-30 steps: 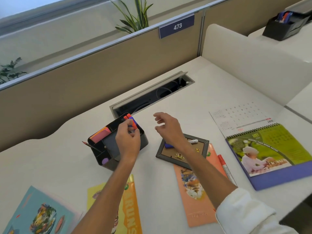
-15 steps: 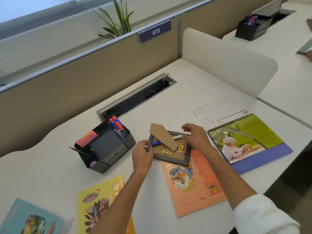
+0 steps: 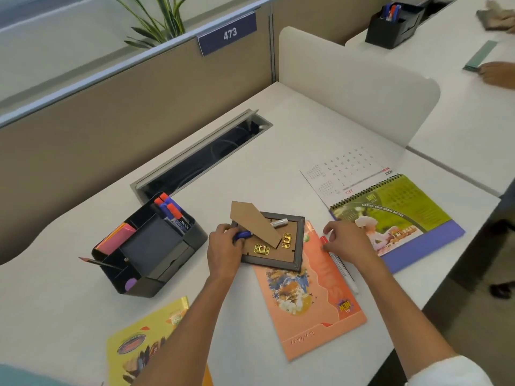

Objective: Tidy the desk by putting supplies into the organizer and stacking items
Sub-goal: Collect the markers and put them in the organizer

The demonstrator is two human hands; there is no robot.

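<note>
White desk (image 3: 278, 140), items lying on its top.

Black organizer (image 3: 156, 254) at left, near a recessed cable tray (image 3: 200, 157) set into the surface behind it. Orange booklet (image 3: 309, 296) at centre front, with a grey picture frame (image 3: 281, 246) lying face down across its upper corner and partly on the desk. Red-capped marker (image 3: 338, 264) just beside the booklet's right edge. Spiral calendar (image 3: 390, 210) flat at right, touching the marker's side. Yellow booklet (image 3: 145, 341) at front left; a teal item (image 3: 16, 376) at the bottom-left corner, mostly cut off.
</note>
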